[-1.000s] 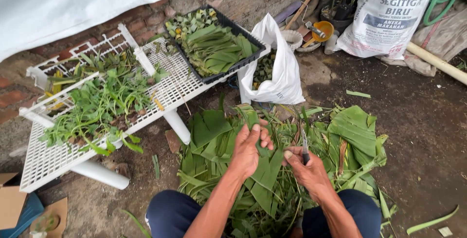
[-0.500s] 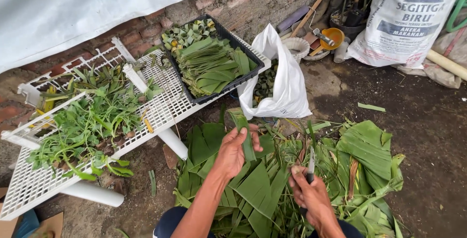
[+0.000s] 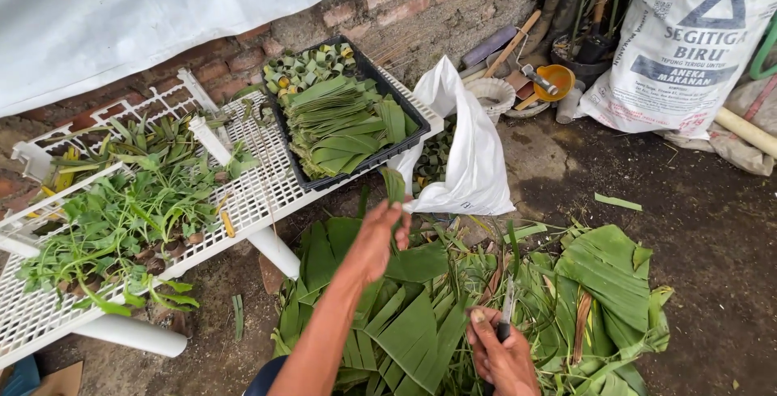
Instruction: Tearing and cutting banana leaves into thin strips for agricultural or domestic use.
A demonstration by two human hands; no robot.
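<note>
Overhead, head view only:
Left hand: the left hand [image 3: 376, 238] is stretched out over the leaf pile, and a narrow green leaf strip [image 3: 395, 186] is pinched upright between its closed fingertips [image 3: 402, 211].
Right hand: the right hand [image 3: 500, 355] is held low, with its fingers wrapped around the handle of a small knife [image 3: 507, 309], whose blade is pointed upward.
Leaf strip: it is raised above the cut banana leaves [image 3: 477, 307], near the tray's front edge.
Ground: bare dark earth [image 3: 712, 242] is covered by the leaf pile; a brick wall [image 3: 421, 0] is seen behind, partly draped with white sheeting [image 3: 162, 16].
Rack: a white slatted rack [image 3: 267, 194] is loaded with leafy green plants [image 3: 121, 218].
Black tray [image 3: 401, 150]: stacked folded leaves [image 3: 344, 125] and small leaf rolls [image 3: 307, 64] are held in it.
White plastic bag [image 3: 473, 161]: it is stood open just beside the tray; dark green rolls are seen inside.
Printed sack [image 3: 688, 48]: it is leaned at the far right.
</note>
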